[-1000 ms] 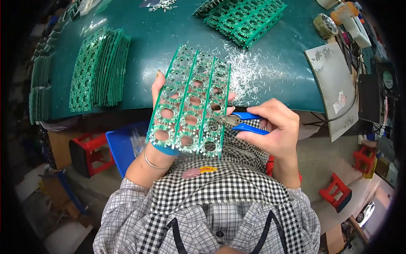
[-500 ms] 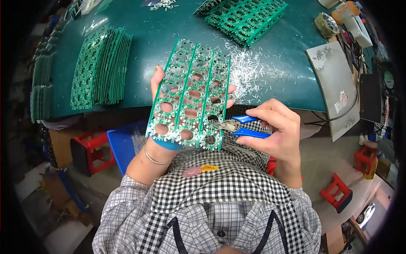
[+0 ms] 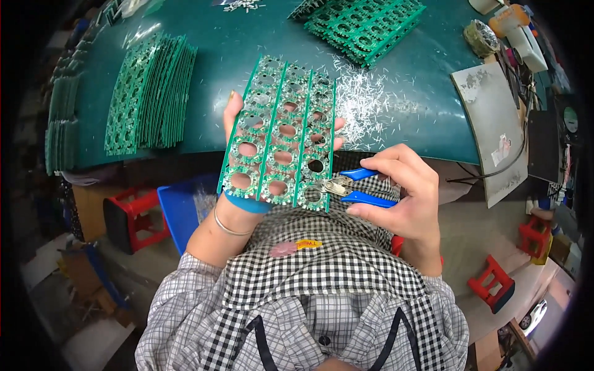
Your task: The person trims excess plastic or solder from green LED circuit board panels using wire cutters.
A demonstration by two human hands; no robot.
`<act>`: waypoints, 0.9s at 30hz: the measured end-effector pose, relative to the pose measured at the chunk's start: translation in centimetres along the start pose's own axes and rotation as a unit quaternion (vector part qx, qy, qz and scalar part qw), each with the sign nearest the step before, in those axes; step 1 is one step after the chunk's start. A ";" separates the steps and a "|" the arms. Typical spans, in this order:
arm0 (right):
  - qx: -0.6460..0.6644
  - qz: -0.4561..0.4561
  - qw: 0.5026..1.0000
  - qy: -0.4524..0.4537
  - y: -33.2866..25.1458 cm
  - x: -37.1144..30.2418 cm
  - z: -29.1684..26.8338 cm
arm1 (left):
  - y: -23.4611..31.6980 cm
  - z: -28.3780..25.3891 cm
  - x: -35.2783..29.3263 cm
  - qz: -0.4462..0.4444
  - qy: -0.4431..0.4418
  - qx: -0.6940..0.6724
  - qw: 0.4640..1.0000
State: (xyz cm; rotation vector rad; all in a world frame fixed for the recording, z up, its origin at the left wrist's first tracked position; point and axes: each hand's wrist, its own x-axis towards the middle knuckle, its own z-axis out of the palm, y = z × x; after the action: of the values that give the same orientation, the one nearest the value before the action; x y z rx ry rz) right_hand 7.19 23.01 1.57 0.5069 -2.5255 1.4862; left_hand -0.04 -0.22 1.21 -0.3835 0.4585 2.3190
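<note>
A green circuit board panel [image 3: 267, 148], with rows of ring-shaped boards and round holes, is held up above the table's near edge. My left hand [image 3: 232, 114] grips it from beneath; the thumb shows at its left edge and fingertips at its right, while the palm is partly seen through the holes. In my right hand [image 3: 409, 188] are blue-handled side cutters [image 3: 366, 196], fingers and thumb around the two handles. Their metal jaws touch or nearly touch the lowest ring in the panel's right column. Whether the jaws close on anything is too small to tell.
Small white clipped bits [image 3: 362, 102] lie scattered on the green table [image 3: 427, 68]. A row of upright panels [image 3: 154, 93] stands at left, another stack [image 3: 365, 28] at the far side. A grey plate [image 3: 492, 123] overhangs at right. Below left is a blue bin [image 3: 179, 213].
The panel has risen and tilted slightly. The cutters' jaws have moved from between the two lowest rings of the right column to the lowest one.
</note>
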 end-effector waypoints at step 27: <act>0.015 0.007 0.999 -0.029 0.0 -0.7 -0.4 | 0.5 -1.7 0.6 -0.007 -0.050 -0.016 0.999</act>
State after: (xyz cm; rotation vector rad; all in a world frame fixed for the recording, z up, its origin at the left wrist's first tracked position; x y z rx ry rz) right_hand 7.80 23.47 1.58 0.5445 -2.5588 1.5379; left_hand -0.57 -0.93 -0.43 -0.2847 0.3695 2.3213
